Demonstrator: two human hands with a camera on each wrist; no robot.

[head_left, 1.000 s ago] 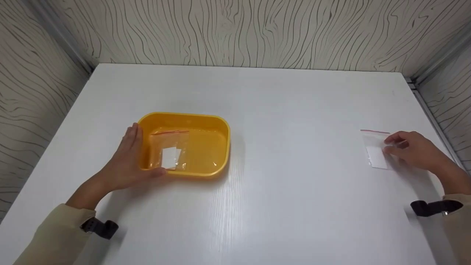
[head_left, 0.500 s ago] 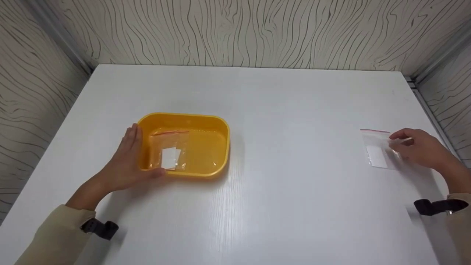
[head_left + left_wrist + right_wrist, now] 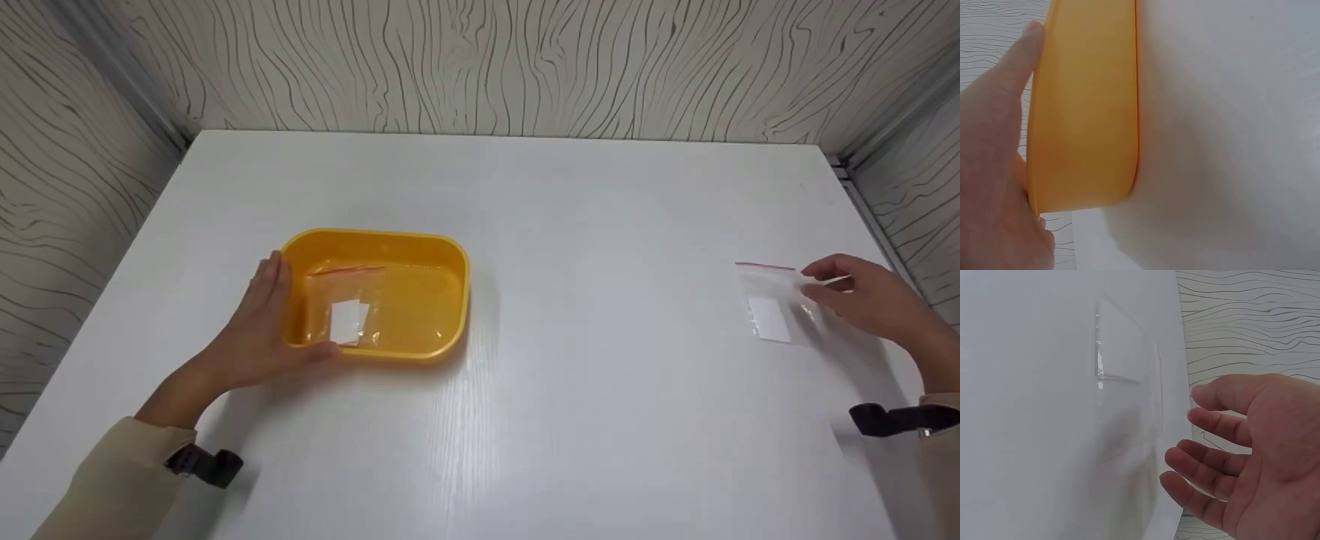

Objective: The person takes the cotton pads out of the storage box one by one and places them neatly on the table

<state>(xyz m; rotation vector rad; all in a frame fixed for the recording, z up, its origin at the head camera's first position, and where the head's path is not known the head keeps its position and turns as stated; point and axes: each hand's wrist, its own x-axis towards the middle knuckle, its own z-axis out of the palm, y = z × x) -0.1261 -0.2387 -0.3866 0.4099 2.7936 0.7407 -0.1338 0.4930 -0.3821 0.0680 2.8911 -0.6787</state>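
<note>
My left hand (image 3: 259, 330) is at the left end of a yellow plastic bin (image 3: 424, 296), fingers against its side and thumb along the near rim. The left wrist view shows the bin's outer wall (image 3: 1084, 112) with the hand (image 3: 994, 135) beside it. Inside the bin lies a clear zip bag (image 3: 345, 285) with a red strip and white pieces. At the right, my right hand (image 3: 862, 296) hovers beside another clear zip bag (image 3: 769, 319) holding a white piece. In the right wrist view its fingers (image 3: 1202, 475) are loosely bent, with nothing clearly held between them.
Both bags and the bin are on a white table (image 3: 585, 337). Walls with a wood-line pattern (image 3: 480, 67) stand behind it and at both sides. Black straps with small devices (image 3: 214, 466) circle both wrists.
My right hand has drawn a little to the right, off the zip bag, which has stayed on the table. The left hand and the bin have not moved.
</note>
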